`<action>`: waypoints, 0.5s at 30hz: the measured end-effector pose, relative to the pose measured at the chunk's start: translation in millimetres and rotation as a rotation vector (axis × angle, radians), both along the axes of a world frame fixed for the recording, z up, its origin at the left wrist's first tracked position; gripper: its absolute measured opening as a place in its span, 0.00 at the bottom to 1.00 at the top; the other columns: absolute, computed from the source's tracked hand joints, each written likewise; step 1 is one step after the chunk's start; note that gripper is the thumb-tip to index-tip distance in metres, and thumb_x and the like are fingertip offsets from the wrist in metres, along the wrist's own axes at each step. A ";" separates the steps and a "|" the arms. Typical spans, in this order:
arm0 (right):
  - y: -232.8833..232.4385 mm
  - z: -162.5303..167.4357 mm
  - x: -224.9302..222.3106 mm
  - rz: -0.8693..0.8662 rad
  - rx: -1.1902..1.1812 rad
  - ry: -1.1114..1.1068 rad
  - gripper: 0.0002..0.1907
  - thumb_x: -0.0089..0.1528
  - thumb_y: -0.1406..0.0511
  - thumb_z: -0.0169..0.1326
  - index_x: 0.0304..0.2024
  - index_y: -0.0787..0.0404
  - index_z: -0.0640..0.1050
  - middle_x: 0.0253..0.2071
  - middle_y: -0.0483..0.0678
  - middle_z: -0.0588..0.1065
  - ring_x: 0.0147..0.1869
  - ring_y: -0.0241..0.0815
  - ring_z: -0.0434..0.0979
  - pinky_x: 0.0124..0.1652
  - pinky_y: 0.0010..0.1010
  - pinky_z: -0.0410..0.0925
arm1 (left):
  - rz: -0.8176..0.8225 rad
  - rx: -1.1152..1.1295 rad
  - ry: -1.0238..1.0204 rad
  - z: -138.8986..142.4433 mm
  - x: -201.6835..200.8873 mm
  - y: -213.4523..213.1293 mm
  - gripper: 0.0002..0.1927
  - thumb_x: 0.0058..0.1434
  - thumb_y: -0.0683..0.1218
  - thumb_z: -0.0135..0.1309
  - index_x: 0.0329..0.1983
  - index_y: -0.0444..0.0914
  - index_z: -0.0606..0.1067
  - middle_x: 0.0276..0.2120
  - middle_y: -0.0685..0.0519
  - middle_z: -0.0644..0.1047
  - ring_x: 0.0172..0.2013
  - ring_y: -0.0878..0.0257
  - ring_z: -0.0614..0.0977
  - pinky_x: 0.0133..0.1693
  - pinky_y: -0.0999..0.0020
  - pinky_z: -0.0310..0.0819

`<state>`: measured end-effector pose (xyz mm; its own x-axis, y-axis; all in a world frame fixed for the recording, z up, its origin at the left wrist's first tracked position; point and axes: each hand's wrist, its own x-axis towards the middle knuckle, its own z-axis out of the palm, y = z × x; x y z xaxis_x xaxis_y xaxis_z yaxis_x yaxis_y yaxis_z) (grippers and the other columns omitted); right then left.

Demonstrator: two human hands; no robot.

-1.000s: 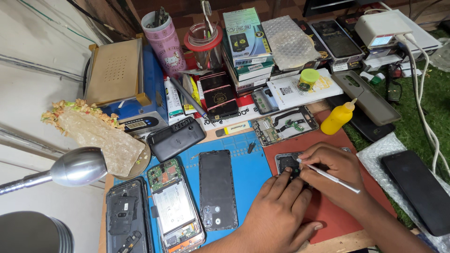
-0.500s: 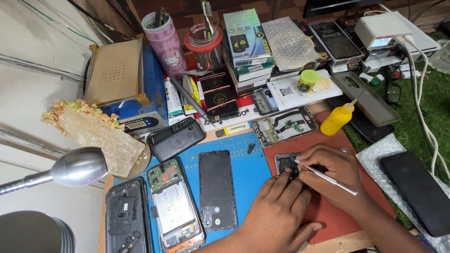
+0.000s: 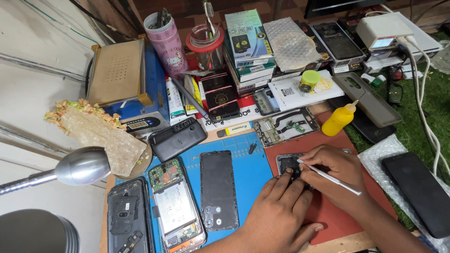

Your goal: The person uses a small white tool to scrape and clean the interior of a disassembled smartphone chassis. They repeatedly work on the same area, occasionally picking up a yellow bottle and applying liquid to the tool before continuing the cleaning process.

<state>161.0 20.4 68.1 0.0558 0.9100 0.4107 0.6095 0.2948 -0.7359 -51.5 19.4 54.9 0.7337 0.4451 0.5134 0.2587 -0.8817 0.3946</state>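
Head view. The left hand (image 3: 276,220) is pressing down with spread fingers on a small opened dark phone body with exposed internals (image 3: 289,165), which is lying on the red rubber work mat (image 3: 328,215) towards the front right of the cluttered wooden workbench (image 3: 213,136). The right hand (image 3: 335,171) is pinching a thin silver metal probe (image 3: 330,177) like a pen, its tip resting at the phone body's upper right part. Both hands are sitting close together over the device; neither is lifting it.

Handling assessment: the phone body appears light, rigid and thin, with fragile exposed circuitry and small parts; it is best held by its outer frame edges, keeping fingers off the board. The probe appears light, stiff and slippery, so a pen grip near the tip suits it.

Surroundings: a black phone back panel (image 3: 218,189) and an opened phone with green circuit boards (image 3: 176,206) are lying on the blue silicone mat (image 3: 251,171) to the left. A yellow squeeze bottle (image 3: 338,121) is standing just beyond the red mat's far edge.
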 end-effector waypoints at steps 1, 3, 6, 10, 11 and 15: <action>-0.1 0.1 -0.2 0.016 -0.007 0.003 0.08 0.51 0.72 0.64 0.31 0.66 0.78 0.35 0.48 0.82 0.34 0.33 0.84 0.34 0.24 0.76 | 0.001 -0.006 -0.001 -0.1 -0.6 -0.2 0.33 0.65 0.61 0.59 0.59 0.30 0.76 0.60 0.33 0.74 0.65 0.33 0.73 0.66 0.45 0.66; -0.1 -0.2 -0.4 0.011 0.009 -0.006 0.08 0.51 0.72 0.64 0.31 0.66 0.77 0.36 0.48 0.82 0.35 0.33 0.84 0.35 0.24 0.75 | -0.003 -0.015 -0.002 -0.2 0.0 0.4 0.34 0.65 0.61 0.58 0.60 0.29 0.75 0.60 0.33 0.74 0.66 0.33 0.73 0.67 0.45 0.66; -1.5 -1.2 -0.7 -0.006 0.004 0.013 0.08 0.52 0.73 0.64 0.32 0.66 0.77 0.36 0.48 0.81 0.35 0.33 0.83 0.35 0.24 0.75 | -0.005 -0.011 -0.002 -0.5 -0.3 0.4 0.33 0.65 0.61 0.58 0.59 0.30 0.76 0.60 0.33 0.74 0.65 0.33 0.74 0.67 0.45 0.66; -0.4 -1.8 1.7 0.067 0.009 0.024 0.08 0.51 0.73 0.64 0.32 0.65 0.78 0.37 0.47 0.82 0.35 0.32 0.84 0.34 0.23 0.75 | -0.003 -0.016 0.006 -0.7 0.0 0.3 0.33 0.65 0.62 0.58 0.59 0.29 0.76 0.59 0.33 0.74 0.66 0.33 0.73 0.67 0.44 0.66; -0.7 -2.1 1.7 0.048 0.010 0.027 0.08 0.51 0.73 0.64 0.32 0.66 0.77 0.36 0.47 0.81 0.35 0.32 0.83 0.34 0.23 0.75 | -0.007 -0.020 0.008 -0.7 0.0 0.3 0.33 0.66 0.62 0.58 0.59 0.29 0.76 0.60 0.33 0.74 0.66 0.33 0.73 0.67 0.44 0.66; -1.2 -2.3 0.6 0.006 0.001 0.028 0.08 0.52 0.73 0.63 0.32 0.66 0.78 0.36 0.47 0.81 0.34 0.33 0.82 0.34 0.24 0.75 | -0.007 -0.023 0.014 -0.5 0.1 0.4 0.33 0.65 0.62 0.58 0.59 0.29 0.76 0.60 0.32 0.74 0.66 0.33 0.73 0.66 0.44 0.66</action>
<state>161.6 19.2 65.9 0.0621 0.9101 0.4097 0.5869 0.2988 -0.7525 -51.5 19.9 54.4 0.7439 0.4510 0.4932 0.2576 -0.8745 0.4110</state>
